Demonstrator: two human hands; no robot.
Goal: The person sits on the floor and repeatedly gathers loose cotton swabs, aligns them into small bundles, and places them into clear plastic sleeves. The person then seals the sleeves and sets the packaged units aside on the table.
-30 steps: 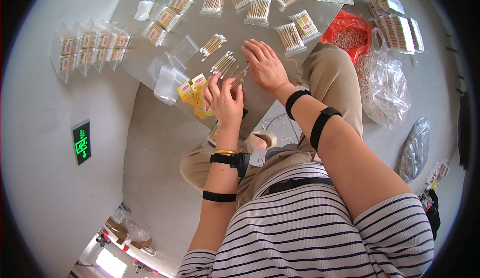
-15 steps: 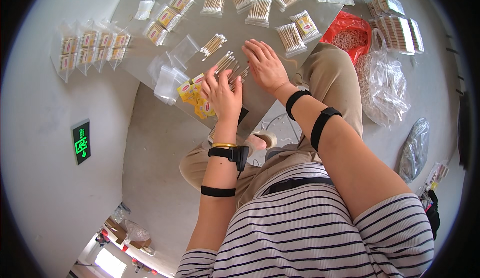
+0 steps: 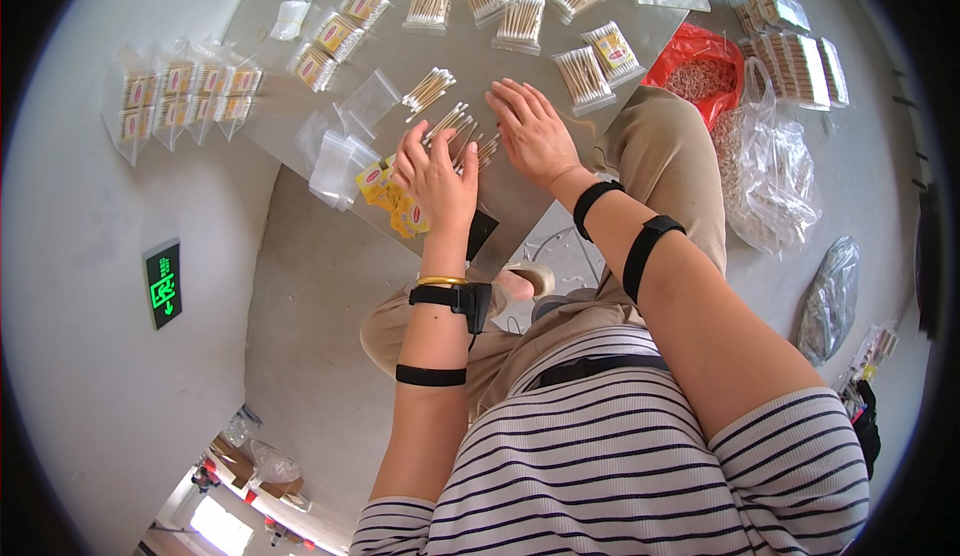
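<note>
Several loose cotton swabs (image 3: 463, 132) lie on the grey table between my two hands. My left hand (image 3: 440, 176) hovers at their left side with thumb and fingers apart, and I see nothing held in it. On the right, my right hand (image 3: 534, 136) rests with its fingers stretched out beside the swabs. A small bundle of cotton swabs (image 3: 429, 92) lies just beyond. Yellow printed cards (image 3: 378, 184) are partly hidden behind my left hand. Clear plastic bags (image 3: 340, 164) lie to the left of the cards.
Filled swab packs (image 3: 520, 23) are spread over the far part of the table (image 3: 420, 46). More packs (image 3: 337, 36) lie at the left. A red bag (image 3: 690, 66) and a clear bag of swabs (image 3: 765, 176) stand right of my knee. Stacked packs (image 3: 790, 64) sit behind them.
My left hand has moved slightly left, baring more of the loose swabs and covering more of the yellow cards. My right hand has hardly moved.
</note>
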